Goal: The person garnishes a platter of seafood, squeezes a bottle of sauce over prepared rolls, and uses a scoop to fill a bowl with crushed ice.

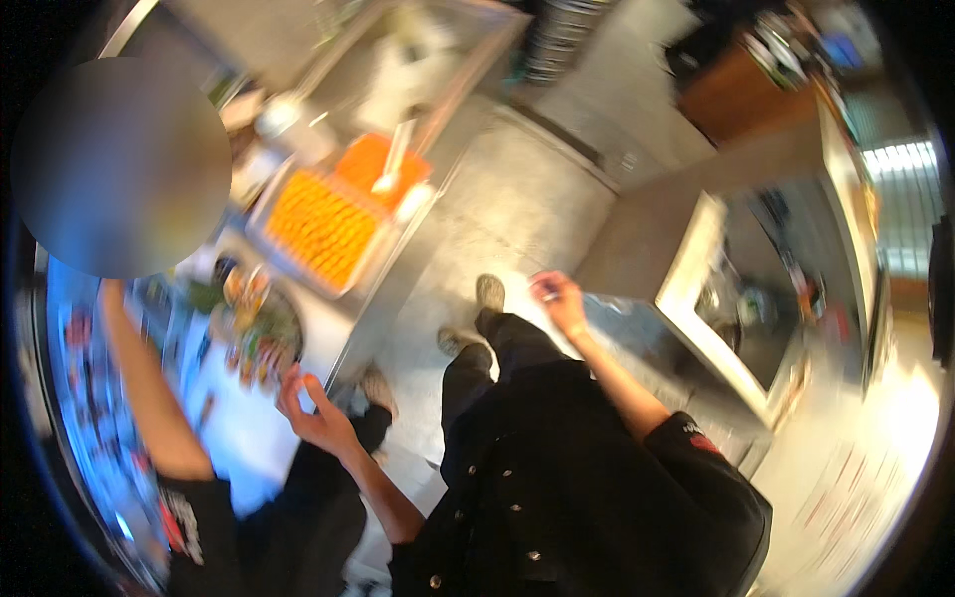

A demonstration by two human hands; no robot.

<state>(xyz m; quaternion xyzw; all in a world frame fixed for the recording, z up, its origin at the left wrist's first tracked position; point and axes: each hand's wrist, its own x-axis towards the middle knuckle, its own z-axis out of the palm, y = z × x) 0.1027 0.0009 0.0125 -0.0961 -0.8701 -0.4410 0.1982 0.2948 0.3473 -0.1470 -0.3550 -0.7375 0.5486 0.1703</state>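
Observation:
My left hand point(317, 418) is raised at the lower left with its fingers bent. A small orange thing shows between or behind its fingertips; blur hides whether they hold it. Just past the hand lies a round dark platter point(287, 321) of colourful food on the white counter. Farther on, a tray of orange pieces in rows point(321, 231) sits near the counter's edge, beside an orange container point(358, 160) with a white-handled utensil point(395, 157) across it. My right hand point(556, 298) hangs over the floor with curled fingers around something small and dark, too blurred to name.
A co-worker in dark clothes stands close at my left, an arm point(153, 395) stretched over the counter. A metal sink basin point(418, 67) is at the top. On the right stands a metal unit with a pale-rimmed opening point(686, 254). Concrete floor point(515, 201) runs between.

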